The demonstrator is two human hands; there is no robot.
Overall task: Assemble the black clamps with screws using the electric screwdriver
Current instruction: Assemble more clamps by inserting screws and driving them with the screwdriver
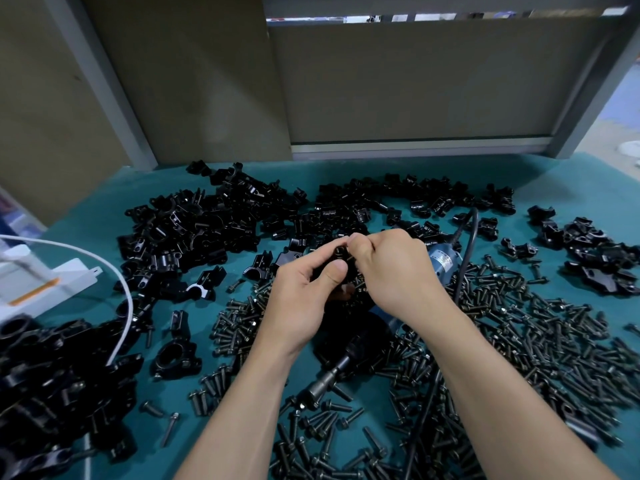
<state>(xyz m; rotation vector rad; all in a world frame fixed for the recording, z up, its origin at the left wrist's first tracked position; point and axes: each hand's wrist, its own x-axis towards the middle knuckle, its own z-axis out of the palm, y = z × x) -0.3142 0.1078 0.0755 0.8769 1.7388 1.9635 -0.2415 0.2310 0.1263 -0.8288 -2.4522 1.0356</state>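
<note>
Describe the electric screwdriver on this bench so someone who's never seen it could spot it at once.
On the teal mat, find the left hand and right hand holding a black clamp at the middle. The electric screwdriver lies beneath them among loose screws: the mat's only blue-bodied thing, its silver bit pointing toward the person.

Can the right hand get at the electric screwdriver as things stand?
Probably yes, though not at once: the right hand and left hand both grip a black clamp. The electric screwdriver lies uncovered on the screws just beneath them.
</note>
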